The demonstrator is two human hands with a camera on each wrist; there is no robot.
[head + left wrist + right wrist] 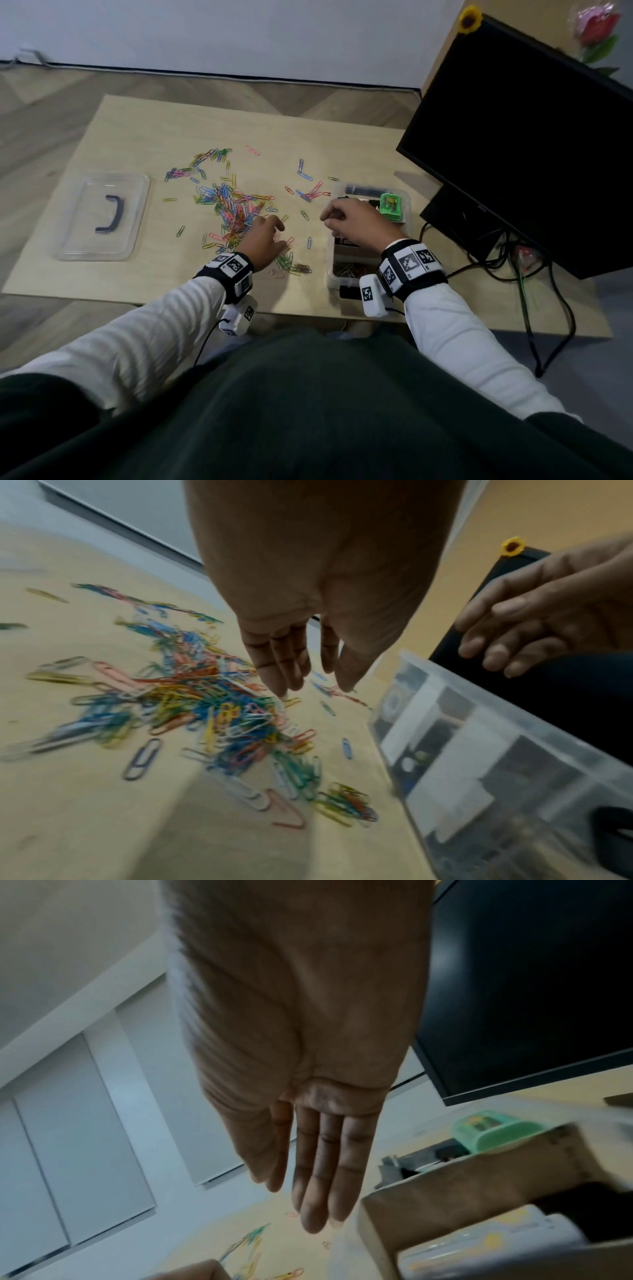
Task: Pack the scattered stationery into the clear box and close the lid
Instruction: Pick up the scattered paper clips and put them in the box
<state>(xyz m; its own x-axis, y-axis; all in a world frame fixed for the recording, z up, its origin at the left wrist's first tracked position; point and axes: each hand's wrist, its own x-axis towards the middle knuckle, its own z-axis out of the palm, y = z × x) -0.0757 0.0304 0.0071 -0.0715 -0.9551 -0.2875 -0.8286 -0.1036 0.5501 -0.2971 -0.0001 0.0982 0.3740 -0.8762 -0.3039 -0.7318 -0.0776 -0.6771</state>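
Many coloured paper clips lie scattered over the middle of the wooden table. My left hand hovers over the near right edge of the pile, fingers straight and pointing down, holding nothing. In the left wrist view its fingertips hang just above the clips. The clear box stands to the right, with a green item and a brown carton inside. My right hand is above the box's left side, empty, its fingers extended.
The clear lid with a dark handle lies flat at the table's left. A black monitor leans over the right end, with cables trailing beside the box. More clips lie between pile and box.
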